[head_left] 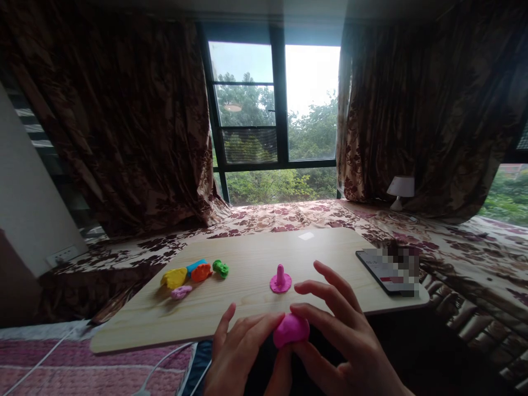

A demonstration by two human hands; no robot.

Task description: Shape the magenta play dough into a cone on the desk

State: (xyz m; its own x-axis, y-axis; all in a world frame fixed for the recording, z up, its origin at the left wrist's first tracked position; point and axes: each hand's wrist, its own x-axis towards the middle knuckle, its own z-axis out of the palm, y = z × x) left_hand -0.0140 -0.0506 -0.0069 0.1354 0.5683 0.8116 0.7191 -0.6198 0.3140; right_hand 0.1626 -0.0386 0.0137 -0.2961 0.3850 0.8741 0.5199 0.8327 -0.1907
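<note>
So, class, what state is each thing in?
Magenta lump, pinched between left hand and right hand
Pink stem, upright on its disc
Five coloured lumps, lying on the table
Curtains, drawn apart
Window, open or shut unclear
Lamp, standing, looks unlit
Phone, lying flat, screen lit

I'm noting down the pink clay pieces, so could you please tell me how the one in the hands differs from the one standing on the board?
The held lump is rounded and bulky, while the standing piece has a flat disc base and upright stem. The lump is gripped between both hands; the standing piece rests untouched on the board. Both are bright pink.
</note>
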